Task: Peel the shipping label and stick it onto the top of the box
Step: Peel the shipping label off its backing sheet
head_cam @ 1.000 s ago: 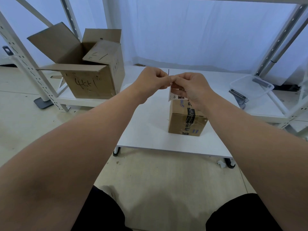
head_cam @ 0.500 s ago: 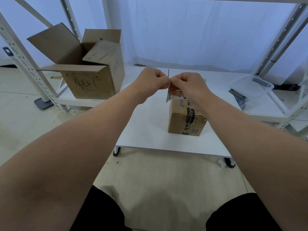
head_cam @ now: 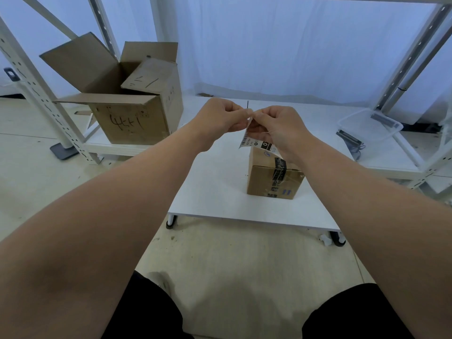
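Observation:
A small taped cardboard box [head_cam: 272, 178] stands on the low white table [head_cam: 215, 192]. Above it I hold a white shipping label [head_cam: 254, 140] with a barcode and black print. My left hand [head_cam: 220, 118] and my right hand [head_cam: 278, 128] both pinch the label's top corner, fingertips touching. The label hangs down and curls outward below my fingers; my right hand hides its right part. The box top lies partly behind my right wrist.
A large open cardboard box [head_cam: 129, 101] with handwriting sits on a low white shelf at the left. White perforated rack posts [head_cam: 36, 94] stand at both sides. A clear plastic bin [head_cam: 369, 126] rests at the right. A white curtain hangs behind.
The label's lower edge has swung out to the left and curled away, showing more of its printed face. Both hands stay pinched together in the same place.

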{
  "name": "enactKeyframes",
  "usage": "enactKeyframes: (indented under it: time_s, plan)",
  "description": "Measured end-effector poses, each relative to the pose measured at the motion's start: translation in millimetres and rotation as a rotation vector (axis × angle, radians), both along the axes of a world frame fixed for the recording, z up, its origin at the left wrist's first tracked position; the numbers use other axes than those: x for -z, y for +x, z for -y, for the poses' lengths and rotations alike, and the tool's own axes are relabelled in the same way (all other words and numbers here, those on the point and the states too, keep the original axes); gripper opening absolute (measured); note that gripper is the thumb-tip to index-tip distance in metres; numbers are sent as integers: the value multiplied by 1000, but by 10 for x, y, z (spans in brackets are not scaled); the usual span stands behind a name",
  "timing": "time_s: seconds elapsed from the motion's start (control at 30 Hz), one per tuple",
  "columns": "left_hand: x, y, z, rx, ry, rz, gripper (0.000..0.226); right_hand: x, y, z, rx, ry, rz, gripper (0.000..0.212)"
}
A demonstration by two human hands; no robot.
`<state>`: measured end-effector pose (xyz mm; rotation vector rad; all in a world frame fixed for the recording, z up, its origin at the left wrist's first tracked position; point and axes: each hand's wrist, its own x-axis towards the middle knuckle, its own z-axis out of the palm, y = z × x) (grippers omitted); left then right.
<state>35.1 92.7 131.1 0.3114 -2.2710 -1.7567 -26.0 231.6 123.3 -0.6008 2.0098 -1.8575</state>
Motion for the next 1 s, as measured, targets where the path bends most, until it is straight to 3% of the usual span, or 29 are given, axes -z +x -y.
enactKeyframes:
  time_s: [0.2, 0.37, 0.6, 0.83, 1.0]
  plan:
    - [-16, 11, -22, -12, -67, -5, 11, -4, 4, 5, 20, 4, -26, 12]
    - [-28, 23, -35, -6, -89, 4, 12, -25, 26, -8, -18, 57, -38, 12]
    - [-7, 4, 10, 7, 15, 4, 27, -7, 14, 6, -51, 48, -8, 17]
    - [-19, 11, 9, -13, 104, -8, 2, -17, 38, 10, -34, 43, 25, 18]
    - [-32, 28, 39, -3, 43, 12, 11, -55, 37, -18, 19, 22, 63, 15]
